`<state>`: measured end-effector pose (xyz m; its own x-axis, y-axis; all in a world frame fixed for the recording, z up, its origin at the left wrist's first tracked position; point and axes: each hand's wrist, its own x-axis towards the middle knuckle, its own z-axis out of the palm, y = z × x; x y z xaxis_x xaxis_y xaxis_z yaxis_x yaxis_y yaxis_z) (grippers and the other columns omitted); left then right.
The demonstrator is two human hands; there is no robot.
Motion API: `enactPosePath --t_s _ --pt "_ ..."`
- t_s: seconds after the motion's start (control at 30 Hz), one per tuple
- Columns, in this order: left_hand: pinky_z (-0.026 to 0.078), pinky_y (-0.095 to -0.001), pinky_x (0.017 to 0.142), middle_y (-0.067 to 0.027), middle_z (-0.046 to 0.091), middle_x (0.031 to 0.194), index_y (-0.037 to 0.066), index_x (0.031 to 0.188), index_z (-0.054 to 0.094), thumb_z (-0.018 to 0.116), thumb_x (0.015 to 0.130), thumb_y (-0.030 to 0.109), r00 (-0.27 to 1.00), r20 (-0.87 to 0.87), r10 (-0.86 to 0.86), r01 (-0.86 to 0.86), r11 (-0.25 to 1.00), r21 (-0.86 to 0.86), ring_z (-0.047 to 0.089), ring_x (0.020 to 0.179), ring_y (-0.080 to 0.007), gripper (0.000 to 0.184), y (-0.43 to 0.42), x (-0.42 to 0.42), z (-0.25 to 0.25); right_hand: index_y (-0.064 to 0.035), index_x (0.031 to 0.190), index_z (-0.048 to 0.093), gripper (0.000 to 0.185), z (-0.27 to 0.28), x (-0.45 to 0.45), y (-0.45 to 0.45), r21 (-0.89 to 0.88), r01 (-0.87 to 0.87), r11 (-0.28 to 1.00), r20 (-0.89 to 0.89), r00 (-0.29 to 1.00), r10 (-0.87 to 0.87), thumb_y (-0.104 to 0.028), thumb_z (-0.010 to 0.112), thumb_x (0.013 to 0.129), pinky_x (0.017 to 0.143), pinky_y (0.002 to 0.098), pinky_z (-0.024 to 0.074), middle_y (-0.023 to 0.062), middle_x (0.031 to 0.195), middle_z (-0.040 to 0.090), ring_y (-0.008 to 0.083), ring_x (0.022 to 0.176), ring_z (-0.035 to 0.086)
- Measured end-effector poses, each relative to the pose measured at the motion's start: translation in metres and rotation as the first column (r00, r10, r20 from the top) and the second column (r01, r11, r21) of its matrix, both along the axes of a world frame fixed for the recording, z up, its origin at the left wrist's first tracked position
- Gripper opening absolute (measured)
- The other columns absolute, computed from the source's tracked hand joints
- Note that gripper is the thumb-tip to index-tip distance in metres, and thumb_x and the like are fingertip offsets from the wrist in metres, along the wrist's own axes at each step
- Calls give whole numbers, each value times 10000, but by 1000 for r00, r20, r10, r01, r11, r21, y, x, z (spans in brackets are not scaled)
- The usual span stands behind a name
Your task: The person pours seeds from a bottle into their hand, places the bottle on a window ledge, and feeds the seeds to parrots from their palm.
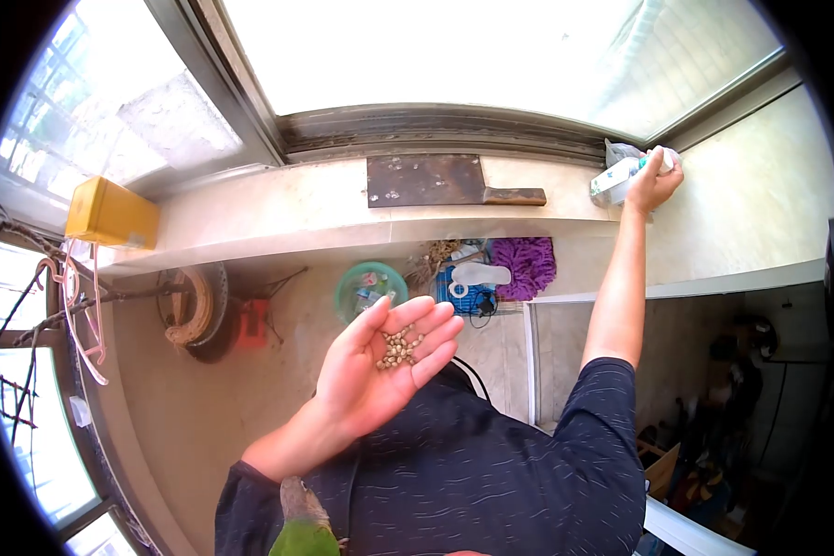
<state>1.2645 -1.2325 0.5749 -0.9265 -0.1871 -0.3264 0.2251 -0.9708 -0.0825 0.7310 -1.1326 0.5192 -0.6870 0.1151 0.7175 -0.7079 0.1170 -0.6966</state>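
Observation:
My left hand (366, 371) is palm up with its fingers stretched and slightly cupped, and a small heap of pale seeds (399, 349) lies in it. At the right end of the window ledge, my right hand (656, 181) is closed around the top of a white bottle (613, 182) with green markings. Part of that bottle is hidden by the fingers, and a crumpled clear plastic bag (622, 151) is behind it. A green bird (304, 533) with a greyish head is by my left sleeve, its lower body cut off by the frame.
A dark cleaver-shaped board (426, 181) and a yellow box (113, 213) stand on the ledge (278, 204). Below are a green basin (347, 295), a blue basket (454, 287), a purple shaggy mop head (525, 267) and a red stool (253, 324). Branches and pink hangers (88, 315) hang left.

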Motion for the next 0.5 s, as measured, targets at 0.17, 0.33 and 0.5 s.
enactPosePath --t_s 0.17,0.33,0.5 --pt "390 -476 1166 -196 590 1385 -24 1294 607 388 1089 332 1000 25 -3 4 999 -43 496 1365 -361 466 -1 -1 4 63 1202 501 440 3 5 -1 -24 -25 999 -22 999 24 -314 612 1005 773 316 570 189 1066 650 215 879 684" --pt "397 -468 1162 -193 591 1387 -21 1292 615 383 1090 320 999 37 19 -17 999 -51 498 1365 -357 459 -5 -4 -1 58 1220 510 409 -4 -6 4 -2 -55 998 32 998 55 -291 583 1018 753 302 575 192 1086 649 216 898 691" --pt "399 -465 1166 -204 584 1391 -37 1309 590 387 1090 300 998 16 61 -61 997 -49 488 1374 -355 450 -15 -13 -9 63 1221 521 397 -1 0 0 -93 -80 992 50 995 85 -275 565 1016 755 302 574 197 1105 649 220 909 695"
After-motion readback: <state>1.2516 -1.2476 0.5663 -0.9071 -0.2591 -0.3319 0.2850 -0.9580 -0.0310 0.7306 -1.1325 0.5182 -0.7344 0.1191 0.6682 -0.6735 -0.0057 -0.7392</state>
